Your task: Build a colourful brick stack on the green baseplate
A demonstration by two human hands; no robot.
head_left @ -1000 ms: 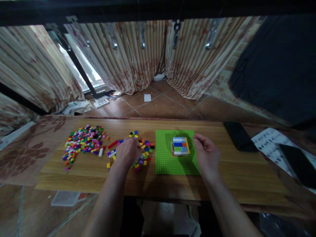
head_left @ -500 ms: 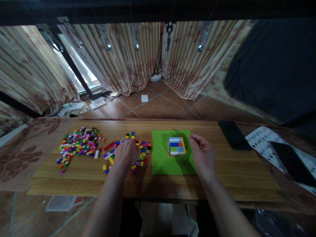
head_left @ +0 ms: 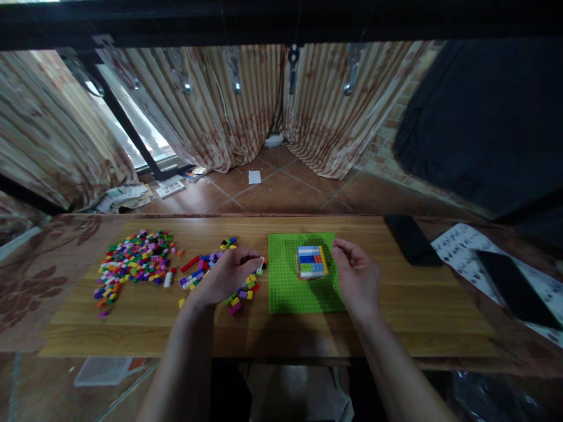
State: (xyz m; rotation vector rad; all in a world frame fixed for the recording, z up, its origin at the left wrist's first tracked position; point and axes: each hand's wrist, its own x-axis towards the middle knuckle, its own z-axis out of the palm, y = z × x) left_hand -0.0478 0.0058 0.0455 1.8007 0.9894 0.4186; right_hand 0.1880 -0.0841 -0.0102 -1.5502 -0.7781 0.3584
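Observation:
My left hand (head_left: 231, 272) is closed in a pinch on a small white brick (head_left: 261, 265), just left of the baseplate. Below and around that hand lies a loose pile of toy bricks (head_left: 236, 306), part of it hidden by the hand. On the green baseplate (head_left: 284, 296) stands a square block of joined bricks (head_left: 311, 261), its top striped white and blue with some green, orange and yellow. At the plate's right edge my right hand (head_left: 358, 272) is closed, thumb against fingers; what they hold, if anything, is hidden.
A larger heap of small bricks (head_left: 136, 258) lies at the left of the wooden table (head_left: 396, 316). To the right are a black phone-like case (head_left: 411, 240), a printed sheet (head_left: 460, 249) and a dark phone-like slab (head_left: 516, 287). Below left, a clear plastic box (head_left: 100, 371) sits on the floor.
My left hand has lifted from the near pile and moved right, with a white brick now showing at its fingertips. My right hand keeps its place beside the baseplate. The view has shifted slightly.

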